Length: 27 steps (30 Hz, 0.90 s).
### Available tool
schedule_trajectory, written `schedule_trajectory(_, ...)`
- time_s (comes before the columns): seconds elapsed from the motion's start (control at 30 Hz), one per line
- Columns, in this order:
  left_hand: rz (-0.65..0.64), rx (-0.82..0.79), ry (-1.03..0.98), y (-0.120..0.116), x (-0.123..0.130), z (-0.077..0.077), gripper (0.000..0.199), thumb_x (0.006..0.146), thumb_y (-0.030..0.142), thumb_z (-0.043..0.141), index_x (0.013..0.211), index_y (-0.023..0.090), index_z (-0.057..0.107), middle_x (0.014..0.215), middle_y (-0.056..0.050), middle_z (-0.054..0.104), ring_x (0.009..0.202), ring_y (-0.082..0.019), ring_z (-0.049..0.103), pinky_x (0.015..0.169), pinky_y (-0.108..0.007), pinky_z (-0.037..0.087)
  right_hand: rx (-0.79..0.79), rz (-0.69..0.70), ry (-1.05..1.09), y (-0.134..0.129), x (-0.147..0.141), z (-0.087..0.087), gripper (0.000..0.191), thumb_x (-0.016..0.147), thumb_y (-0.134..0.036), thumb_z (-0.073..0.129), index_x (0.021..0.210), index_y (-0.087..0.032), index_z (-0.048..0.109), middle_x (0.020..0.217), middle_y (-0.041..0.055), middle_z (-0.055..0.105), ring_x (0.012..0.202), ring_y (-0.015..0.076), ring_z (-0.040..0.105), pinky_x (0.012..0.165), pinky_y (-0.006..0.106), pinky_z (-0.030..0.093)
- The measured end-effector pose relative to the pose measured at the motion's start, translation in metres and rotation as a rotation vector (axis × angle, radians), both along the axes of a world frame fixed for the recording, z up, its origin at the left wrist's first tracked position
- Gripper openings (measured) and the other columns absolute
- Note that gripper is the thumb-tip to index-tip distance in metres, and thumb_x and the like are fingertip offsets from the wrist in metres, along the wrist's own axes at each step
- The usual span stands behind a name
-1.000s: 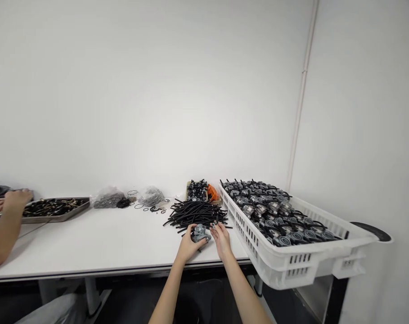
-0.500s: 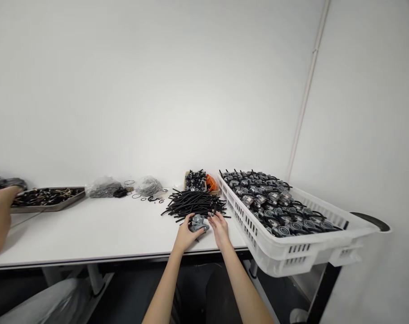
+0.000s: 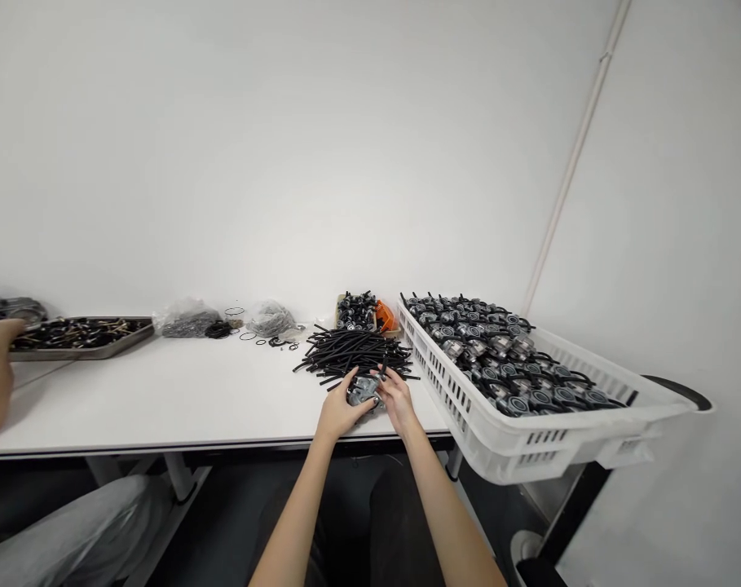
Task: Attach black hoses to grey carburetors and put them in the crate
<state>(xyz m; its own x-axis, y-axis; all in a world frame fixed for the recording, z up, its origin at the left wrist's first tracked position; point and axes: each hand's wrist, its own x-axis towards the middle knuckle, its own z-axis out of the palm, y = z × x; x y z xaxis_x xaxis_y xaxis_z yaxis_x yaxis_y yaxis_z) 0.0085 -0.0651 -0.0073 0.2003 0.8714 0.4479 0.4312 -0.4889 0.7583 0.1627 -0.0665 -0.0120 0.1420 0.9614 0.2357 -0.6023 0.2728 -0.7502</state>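
**Clasped at the left, flanked from two o'clock**

Holds a grey metal part [image 3: 361,391] in the left hand [image 3: 336,412], over the desk [image 3: 192,408] near its front edge, thumb across the near side and fingers wrapped around the far side. Pinches a small dark piece [image 3: 383,369] between the fingertips of the right hand [image 3: 398,403], just beside the metal part, toward two o'clock of it (too small to tell whether touching). Seems to stand close to upright, long axis tipping toward twelve. From those right fingers, finds the metal part toward eight o'clock; nearer to the left hand, being inside that grasp. Cannot make out the metal part's own long axis, partly covered by fingers. Toward twelve, beyond both hands, meets a heap of black tubes [image 3: 351,349], lying mostly nine to three. Toward three, near the right hand, borders a white crate [image 3: 505,456] of similar parts.
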Motion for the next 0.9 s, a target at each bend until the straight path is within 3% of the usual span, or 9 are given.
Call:
schedule_trajectory(0.13, -0.06, -0.021, 0.013, 0.0031, -0.0001, 0.0004, 0.079, 0.075, 0.039, 0.067, 0.145, 0.024, 0.034, 0.119, -0.008, 0.067, 0.097, -0.023, 0.065, 0.089, -0.037, 0.048, 0.0, 0.015, -0.026, -0.0006, 0.0004, -0.0002, 0.04, 0.065, -0.026, 0.077, 0.103, -0.019, 0.07, 0.097, 0.0077, 0.076, 0.085, 0.0175, 0.068, 0.081, 0.028, 0.05)
schedule_trajectory(0.3, -0.127, 0.029, 0.006, 0.0058, 0.0009, -0.0008, 0.076, 0.077, 0.037, 0.065, 0.145, 0.023, 0.034, 0.139, -0.009, 0.053, 0.121, -0.024, 0.054, 0.101, -0.038, 0.04, 0.003, 0.006, -0.011, -0.0014, 0.0019, 0.0006, 0.039, 0.063, -0.023, 0.076, 0.102, -0.02, 0.07, 0.097, 0.0069, 0.076, 0.083, 0.0183, 0.068, 0.076, 0.028, 0.051)
schedule_trajectory(0.9, -0.083, 0.013, 0.028, 0.0021, 0.0022, 0.0004, 0.073, 0.075, 0.038, 0.065, 0.142, 0.025, 0.039, 0.139, -0.007, 0.053, 0.123, -0.024, 0.053, 0.102, -0.037, 0.039, -0.046, -0.008, 0.003, -0.0028, 0.0011, 0.0032, 0.035, 0.063, -0.022, 0.076, 0.097, -0.02, 0.07, 0.089, 0.0051, 0.077, 0.082, 0.0183, 0.069, 0.077, 0.029, 0.05)
